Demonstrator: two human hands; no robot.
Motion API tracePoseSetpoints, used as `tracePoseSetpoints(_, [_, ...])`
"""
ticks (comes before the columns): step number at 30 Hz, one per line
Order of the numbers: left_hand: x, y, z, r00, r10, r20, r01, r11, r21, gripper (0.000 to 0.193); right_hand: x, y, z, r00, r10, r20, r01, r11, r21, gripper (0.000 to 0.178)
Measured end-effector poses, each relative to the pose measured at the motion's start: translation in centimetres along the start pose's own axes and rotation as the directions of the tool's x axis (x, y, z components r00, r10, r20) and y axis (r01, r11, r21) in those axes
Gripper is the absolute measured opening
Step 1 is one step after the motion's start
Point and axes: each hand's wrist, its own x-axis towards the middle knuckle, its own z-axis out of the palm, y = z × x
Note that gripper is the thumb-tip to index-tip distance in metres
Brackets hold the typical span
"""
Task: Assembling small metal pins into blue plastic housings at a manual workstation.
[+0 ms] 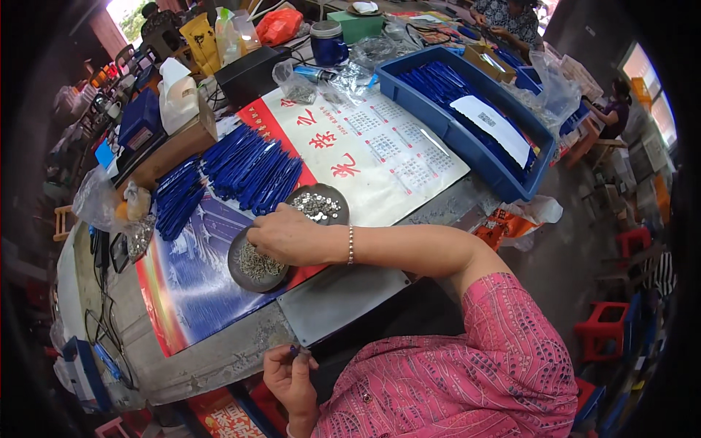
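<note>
My right hand (290, 237) reaches over a dark round bowl (234, 269) with small metal pieces (255, 266) in it. Its fingers are curled, and their tips are partly hidden against the bowl. Just behind it, a second dark bowl (343, 208) holds small shiny silver discs (315, 207). My left hand (292, 383), low in front of the table edge, pinches a small dark piece (295, 350) between thumb and fingers. Beyond the bowls lie two piles of slim dark-blue items, the larger pile (252, 169) beside the smaller pile (179, 198).
A blue tray (527, 191) of similar blue items stands at the back right. A calendar poster (380, 146) covers the tabletop. A grey metal plate (343, 306) lies at the near edge. A cardboard box (175, 150), dark-blue lidded mug (328, 47) and plastic bags (294, 84) stand behind.
</note>
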Motion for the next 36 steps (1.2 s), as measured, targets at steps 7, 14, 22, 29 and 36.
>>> tracePoseSetpoints(7, [0.6, 0.2, 1.4, 0.997, 0.003, 0.076, 0.002, 0.998, -0.068, 0.013, -0.9, 0.3, -0.6, 0.988, 0.085, -0.127, -0.053, 0.97, 0.237, 0.018])
tracePoseSetpoints(14, [1.4, 0.9, 2.0, 0.982, 0.011, 0.186, -0.013, 1.0, 0.011, 0.011, -3.8, -0.5, -2.8, 0.978, 0.105, -0.18, -0.004, 0.874, 0.485, 0.018])
tracePoseSetpoints(22, [4.4, 2.4, 2.5, 0.82, 0.356, 0.448, -0.544, 0.727, 0.419, 0.02, -8.1, -2.3, -7.0, 0.981, 0.1, 0.165, -0.192, 0.618, 0.763, 0.017])
tracePoseSetpoints(29, [6.2, 1.9, 1.3, 0.522, 0.514, 0.681, -0.85, 0.247, 0.466, 0.025, -9.9, -3.8, -6.6, 0.84, 0.044, 0.541, -0.54, 0.166, 0.825, 0.017])
tracePoseSetpoints(36, [6.2, 2.8, 0.9, 0.444, 0.5, 0.744, -0.882, 0.098, 0.461, 0.022, -9.7, -4.0, -5.8, 0.845, -0.021, 0.535, -0.516, 0.236, 0.824, 0.019])
